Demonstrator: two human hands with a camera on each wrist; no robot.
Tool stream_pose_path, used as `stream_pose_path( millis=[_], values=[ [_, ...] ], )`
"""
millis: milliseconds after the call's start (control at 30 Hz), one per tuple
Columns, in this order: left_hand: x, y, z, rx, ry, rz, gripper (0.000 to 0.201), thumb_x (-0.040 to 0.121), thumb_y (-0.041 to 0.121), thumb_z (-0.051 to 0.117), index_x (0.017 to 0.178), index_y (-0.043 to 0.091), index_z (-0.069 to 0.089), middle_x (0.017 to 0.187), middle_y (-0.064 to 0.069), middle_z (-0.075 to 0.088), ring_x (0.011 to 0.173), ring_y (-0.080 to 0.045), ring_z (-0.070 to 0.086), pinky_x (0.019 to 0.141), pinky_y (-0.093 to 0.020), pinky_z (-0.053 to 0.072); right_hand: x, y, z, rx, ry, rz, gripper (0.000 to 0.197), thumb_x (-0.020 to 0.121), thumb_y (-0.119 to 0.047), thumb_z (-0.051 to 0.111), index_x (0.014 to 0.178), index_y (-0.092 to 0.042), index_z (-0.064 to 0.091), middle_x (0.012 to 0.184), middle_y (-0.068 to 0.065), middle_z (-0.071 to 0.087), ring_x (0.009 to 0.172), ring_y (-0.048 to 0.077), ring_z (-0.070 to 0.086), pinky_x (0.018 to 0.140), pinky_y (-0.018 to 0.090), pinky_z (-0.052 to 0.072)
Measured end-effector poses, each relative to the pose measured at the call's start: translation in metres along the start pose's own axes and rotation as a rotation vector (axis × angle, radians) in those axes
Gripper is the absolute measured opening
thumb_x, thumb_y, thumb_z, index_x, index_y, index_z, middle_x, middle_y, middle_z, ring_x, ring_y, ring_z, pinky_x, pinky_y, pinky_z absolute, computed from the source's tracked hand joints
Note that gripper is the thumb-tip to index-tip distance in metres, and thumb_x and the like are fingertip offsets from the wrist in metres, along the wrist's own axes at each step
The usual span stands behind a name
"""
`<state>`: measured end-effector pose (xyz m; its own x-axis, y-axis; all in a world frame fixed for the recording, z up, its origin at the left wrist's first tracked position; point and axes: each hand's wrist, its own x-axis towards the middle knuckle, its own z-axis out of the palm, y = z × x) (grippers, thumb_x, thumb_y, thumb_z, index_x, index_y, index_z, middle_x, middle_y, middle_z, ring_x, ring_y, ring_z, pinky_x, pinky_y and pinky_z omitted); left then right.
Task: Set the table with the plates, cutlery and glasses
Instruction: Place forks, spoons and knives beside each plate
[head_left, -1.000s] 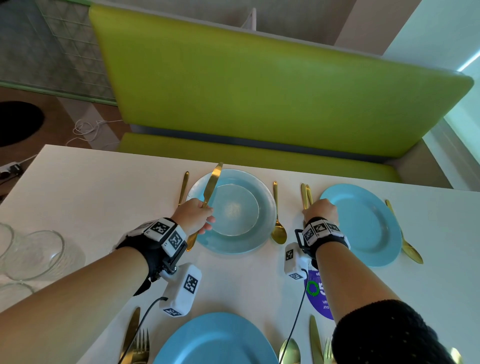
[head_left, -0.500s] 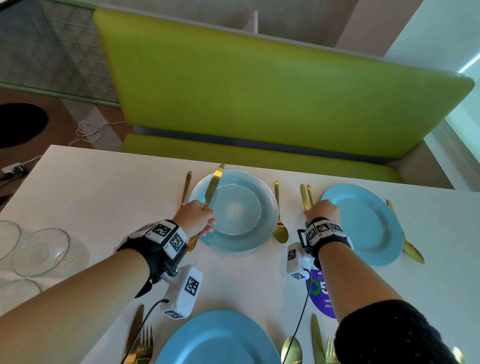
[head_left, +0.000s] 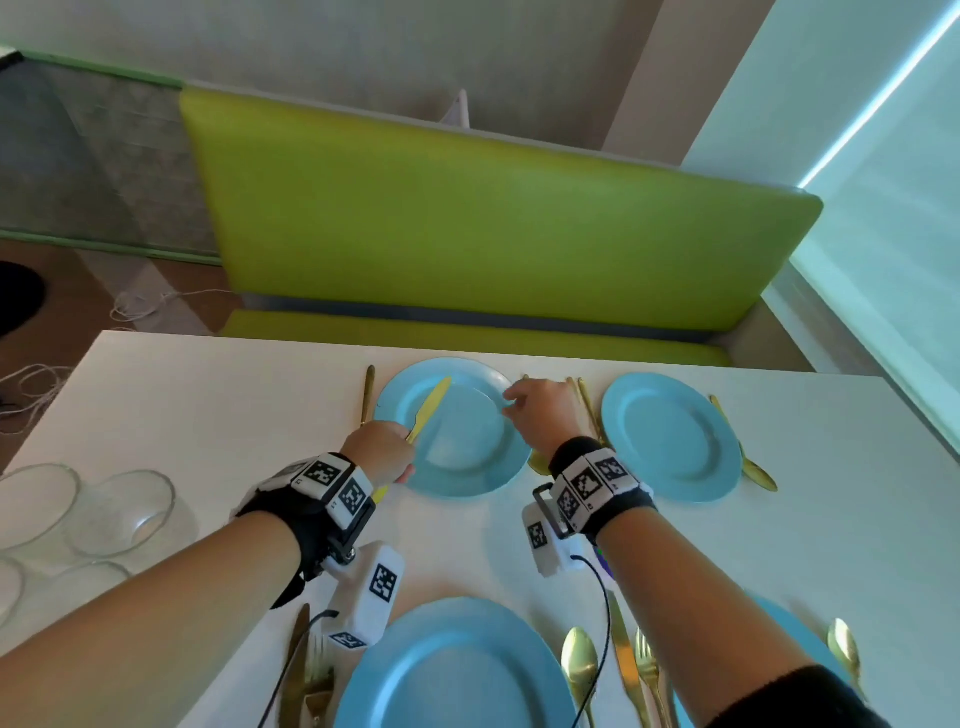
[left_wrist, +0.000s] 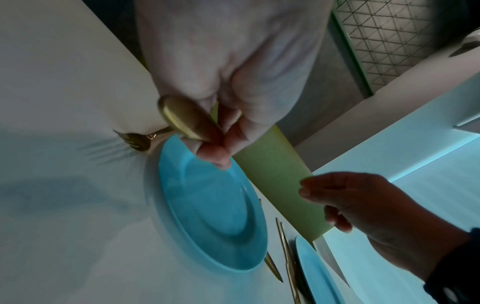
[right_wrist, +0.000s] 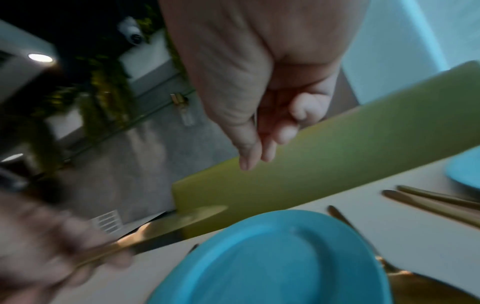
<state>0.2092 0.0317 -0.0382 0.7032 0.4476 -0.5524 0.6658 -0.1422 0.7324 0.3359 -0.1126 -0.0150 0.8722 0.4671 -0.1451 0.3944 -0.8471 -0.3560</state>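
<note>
My left hand (head_left: 387, 449) pinches the handle of a gold knife (head_left: 432, 407), whose blade angles over the left side of the far-left blue plate (head_left: 467, 457). The left wrist view shows the same grip on the knife handle (left_wrist: 182, 119) above that plate (left_wrist: 215, 205). My right hand (head_left: 514, 404) hovers at the plate's right rim with relaxed fingers (right_wrist: 249, 152) and holds nothing. A gold fork (head_left: 368, 395) lies left of the plate. A second blue plate (head_left: 670, 436) sits to the right, with gold cutlery (head_left: 584, 402) between the two plates.
Several clear glasses (head_left: 124, 514) stand at the table's left edge. A near blue plate (head_left: 452, 670) has a knife and fork (head_left: 301, 670) on its left and a spoon (head_left: 579, 665) on its right. A green bench (head_left: 493, 234) backs the table's far side.
My right hand has moved left, from the cutlery between the far plates to the far-left plate's right rim. The left hand still holds the knife over that plate.
</note>
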Motion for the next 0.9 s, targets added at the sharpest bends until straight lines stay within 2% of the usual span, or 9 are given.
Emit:
stream_pose_path(
  millis=[33,100,200,300,400,567,733,833,900],
  values=[
    [-0.005,-0.002,-0.002,0.008,-0.014,0.008,0.035,0.083,-0.009,0.04,0.054,0.011,0.042,0.052,-0.003,0.049,0.051,-0.016,0.047,0.048,-0.016,0.042,-0.014,-0.014,0.004,-0.016,-0.026,-0.071,0.027,0.089,-0.016,0.058,0.113,-0.022,0.068,0.109,0.0,0.07,0.107,0.019,0.06,0.09,0.026,0.045],
    [-0.016,-0.006,-0.01,-0.006,-0.046,0.037,0.033,0.087,-0.006,0.045,0.061,0.014,0.046,0.055,-0.002,0.054,0.052,-0.015,0.052,0.054,-0.018,0.046,-0.042,-0.039,0.014,-0.064,-0.078,-0.188,0.027,0.09,-0.018,0.058,0.116,-0.024,0.067,0.114,0.0,0.067,0.109,0.019,0.059,0.091,0.029,0.047],
    [-0.04,-0.017,-0.026,-0.091,-0.071,0.076,0.013,0.087,-0.003,0.052,0.088,0.01,0.054,0.071,-0.01,0.058,0.052,-0.014,0.059,0.053,-0.021,0.05,-0.081,-0.069,0.026,-0.102,-0.104,-0.299,0.03,0.091,-0.019,0.056,0.119,-0.025,0.065,0.121,0.001,0.062,0.112,0.02,0.058,0.092,0.032,0.048],
    [-0.069,-0.035,-0.048,-0.089,-0.111,0.127,0.026,0.083,-0.003,0.058,0.107,0.007,0.053,0.075,-0.015,0.06,0.058,-0.019,0.058,0.054,-0.023,0.05,-0.12,-0.096,0.037,-0.111,-0.071,-0.365,0.028,0.09,-0.019,0.058,0.116,-0.024,0.067,0.116,0.003,0.063,0.109,0.024,0.058,0.087,0.033,0.048],
    [-0.099,-0.057,-0.074,-0.063,-0.174,0.117,0.053,0.08,-0.005,0.063,0.128,0.004,0.043,0.073,-0.014,0.061,0.057,-0.018,0.057,0.044,-0.017,0.047,-0.158,-0.126,0.051,-0.064,0.006,-0.439,0.018,0.083,-0.015,0.064,0.097,-0.018,0.075,0.096,0.01,0.069,0.088,0.031,0.065,0.072,0.038,0.051],
    [-0.14,-0.088,-0.115,0.071,-0.209,0.133,0.077,0.078,-0.002,0.064,0.143,0.003,0.024,0.082,-0.016,0.065,0.064,-0.018,0.059,0.049,-0.019,0.048,-0.199,-0.167,0.073,-0.093,0.151,-0.559,0.007,0.066,-0.015,0.069,0.068,-0.015,0.077,0.065,0.004,0.068,0.052,0.025,0.064,0.042,0.034,0.053],
    [-0.158,-0.094,-0.14,0.113,-0.219,0.173,0.086,0.075,-0.004,0.062,0.147,0.004,0.016,0.099,-0.024,0.067,0.075,-0.023,0.063,0.06,-0.026,0.052,-0.216,-0.186,0.077,-0.09,0.204,-0.582,0.013,0.075,-0.017,0.065,0.076,-0.013,0.077,0.072,0.006,0.07,0.059,0.028,0.066,0.051,0.034,0.055],
    [-0.161,-0.091,-0.148,0.098,-0.236,0.177,0.081,0.079,0.005,0.065,0.146,0.007,0.019,0.101,-0.019,0.067,0.077,-0.019,0.064,0.068,-0.026,0.055,-0.217,-0.193,0.072,-0.131,0.181,-0.564,0.015,0.082,-0.016,0.062,0.084,-0.009,0.076,0.08,0.009,0.07,0.067,0.029,0.066,0.058,0.036,0.053],
    [-0.153,-0.09,-0.154,0.065,-0.215,0.182,0.079,0.079,0.014,0.069,0.144,0.009,0.025,0.11,-0.015,0.064,0.087,-0.018,0.064,0.074,-0.027,0.056,-0.213,-0.196,0.069,-0.129,0.151,-0.522,0.018,0.086,-0.018,0.06,0.091,-0.01,0.075,0.088,0.009,0.07,0.077,0.03,0.066,0.065,0.036,0.051]
  ],
)
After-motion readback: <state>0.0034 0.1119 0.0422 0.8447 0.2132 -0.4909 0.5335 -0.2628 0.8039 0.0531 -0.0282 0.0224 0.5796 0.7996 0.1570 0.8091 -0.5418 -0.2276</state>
